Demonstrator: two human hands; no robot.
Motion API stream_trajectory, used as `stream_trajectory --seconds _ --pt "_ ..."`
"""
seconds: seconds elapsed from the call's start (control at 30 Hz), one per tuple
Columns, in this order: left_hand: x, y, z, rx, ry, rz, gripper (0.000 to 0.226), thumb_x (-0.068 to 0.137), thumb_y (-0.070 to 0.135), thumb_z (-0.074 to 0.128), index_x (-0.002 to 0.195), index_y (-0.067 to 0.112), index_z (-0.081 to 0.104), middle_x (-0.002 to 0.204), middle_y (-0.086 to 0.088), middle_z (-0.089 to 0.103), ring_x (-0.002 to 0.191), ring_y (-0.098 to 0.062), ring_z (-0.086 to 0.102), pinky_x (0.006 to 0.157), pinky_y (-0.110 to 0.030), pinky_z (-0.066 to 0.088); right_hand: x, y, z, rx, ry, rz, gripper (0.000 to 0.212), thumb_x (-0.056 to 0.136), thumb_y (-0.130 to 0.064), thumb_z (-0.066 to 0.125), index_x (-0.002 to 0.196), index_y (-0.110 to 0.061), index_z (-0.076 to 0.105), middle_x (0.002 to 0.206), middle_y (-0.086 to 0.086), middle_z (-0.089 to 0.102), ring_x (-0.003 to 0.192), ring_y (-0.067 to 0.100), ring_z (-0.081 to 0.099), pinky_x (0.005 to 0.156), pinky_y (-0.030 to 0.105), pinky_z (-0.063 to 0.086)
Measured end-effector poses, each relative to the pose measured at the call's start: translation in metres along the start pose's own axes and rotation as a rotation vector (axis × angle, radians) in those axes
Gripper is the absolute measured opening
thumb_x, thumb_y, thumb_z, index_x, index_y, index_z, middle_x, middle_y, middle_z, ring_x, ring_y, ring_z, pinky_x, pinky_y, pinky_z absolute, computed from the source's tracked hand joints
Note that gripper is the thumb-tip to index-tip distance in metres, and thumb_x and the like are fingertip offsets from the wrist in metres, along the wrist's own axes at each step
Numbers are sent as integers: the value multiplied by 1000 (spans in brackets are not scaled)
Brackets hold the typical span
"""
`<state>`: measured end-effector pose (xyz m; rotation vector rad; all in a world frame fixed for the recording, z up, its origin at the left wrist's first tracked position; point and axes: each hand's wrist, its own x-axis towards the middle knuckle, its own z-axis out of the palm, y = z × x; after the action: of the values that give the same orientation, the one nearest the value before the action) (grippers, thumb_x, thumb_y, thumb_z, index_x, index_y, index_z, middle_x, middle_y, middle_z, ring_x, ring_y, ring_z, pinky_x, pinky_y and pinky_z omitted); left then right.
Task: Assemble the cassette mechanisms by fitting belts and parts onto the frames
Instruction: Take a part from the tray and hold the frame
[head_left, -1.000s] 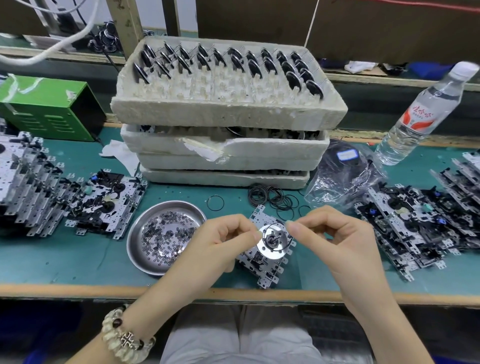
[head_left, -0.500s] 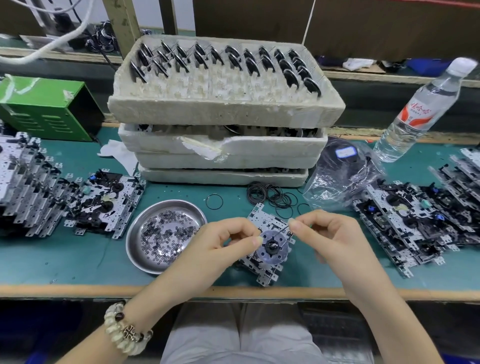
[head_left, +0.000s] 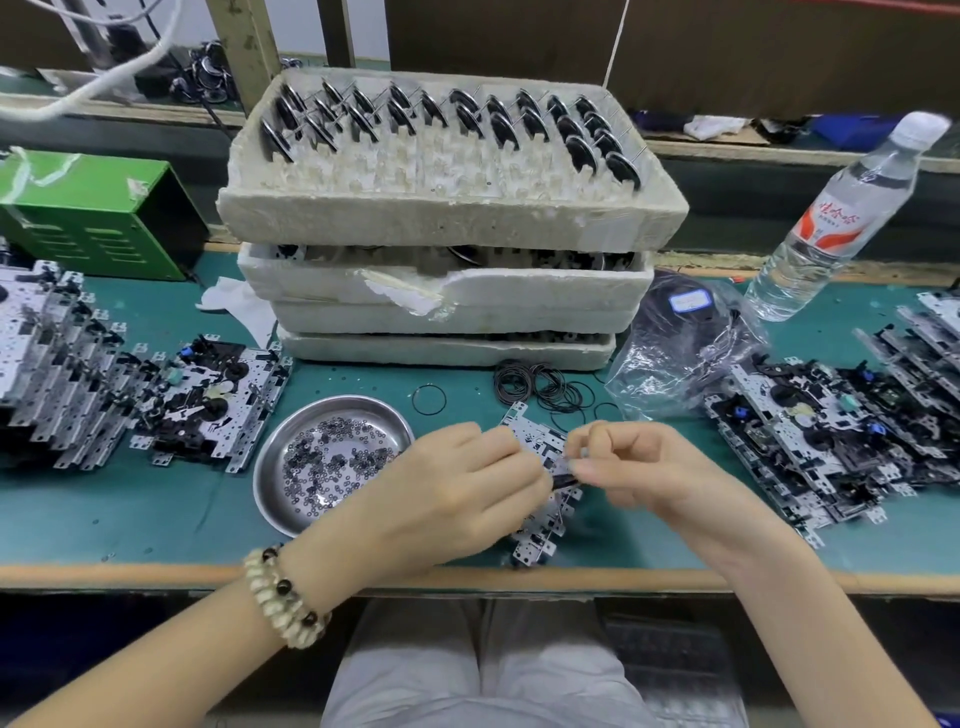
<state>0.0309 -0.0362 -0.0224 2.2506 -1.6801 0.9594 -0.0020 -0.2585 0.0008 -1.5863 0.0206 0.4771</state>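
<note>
A metal cassette mechanism frame (head_left: 537, 441) lies tilted near the bench's front edge, mostly covered by my hands. My left hand (head_left: 457, 488) lies over its left side with fingers curled onto it. My right hand (head_left: 639, 467) pinches something small and dark at the frame's right side; the belt itself is hidden between my fingertips. Loose black rubber belts (head_left: 545, 387) lie in a heap just beyond the frame, with one single belt (head_left: 429, 399) apart to the left.
A steel dish (head_left: 332, 457) of small washers sits left of my hands. Stacked foam trays (head_left: 447, 218) of flywheels stand behind. Mechanism piles lie at the left (head_left: 208, 400) and right (head_left: 810, 436). A plastic bag (head_left: 680, 343), water bottle (head_left: 836, 218) and green box (head_left: 93, 213) stand further back.
My hands have closed in together over the frame. The flywheel and the belt stretched between my fingertips, visible earlier, are now hidden under them.
</note>
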Motion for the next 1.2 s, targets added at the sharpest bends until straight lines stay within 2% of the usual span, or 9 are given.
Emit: stream_trajectory --seconds 0.1,0.17,0.27,0.37,0.43,0.57,0.97,1.13,1.2 --pt "3 -12 6 96 5 100 22 98 7 57 82 10 71 74 0 59 64 -21 54 52 -32 40 6 5 -5 -160 94 -113 38 65 -31 85 56 -20 50 94 0 72 80 11 60 71 15 46" --pt "4 -20 11 137 -14 156 20 98 6 57 83 11 70 75 0 59 65 -20 53 52 -31 39 10 9 -7 -187 129 -150 40 66 -24 89 56 -20 50 94 4 75 77 14 61 70 17 48" --pt "3 -28 18 152 -47 194 19 98 5 57 84 11 69 76 0 58 66 -19 52 53 -30 39 16 13 -4 -174 162 -152 34 67 -20 84 53 -22 52 92 4 76 73 11 63 69 18 49" --pt "2 -30 22 125 -51 175 19 98 4 57 85 10 69 77 0 59 66 -19 51 53 -30 39 19 16 -5 -217 182 -138 40 72 -11 83 53 -21 50 91 2 77 71 13 55 70 25 42" --pt "0 -30 23 98 -51 157 17 98 3 57 87 9 69 78 -1 59 66 -20 52 53 -31 40 19 16 -5 -228 180 -142 42 73 -9 83 52 -21 49 89 1 77 66 10 49 64 19 37" --pt "-3 -30 21 58 -57 147 17 99 4 57 89 9 70 79 -1 62 66 -20 54 52 -32 43 17 16 -1 -223 172 -149 40 73 -5 83 55 -17 49 85 1 77 57 -4 52 59 10 36" --pt "-4 -29 19 60 -95 186 20 99 3 56 88 11 71 79 0 62 64 -19 54 52 -31 44 19 24 -2 -241 167 -138 39 72 -8 84 57 -14 49 85 0 77 57 -3 50 57 6 34" --pt "-7 -29 20 69 -76 184 20 100 4 55 90 9 72 80 -1 62 64 -20 53 51 -31 42 20 28 -2 -242 166 -148 40 71 -12 86 54 -19 50 86 -1 77 62 1 53 58 7 35" --pt "-6 -29 19 61 -75 168 20 99 4 56 89 10 72 80 -1 63 63 -21 53 50 -32 43 19 28 -1 -261 172 -169 41 71 -12 86 52 -22 51 86 -2 77 58 -3 51 57 6 34"
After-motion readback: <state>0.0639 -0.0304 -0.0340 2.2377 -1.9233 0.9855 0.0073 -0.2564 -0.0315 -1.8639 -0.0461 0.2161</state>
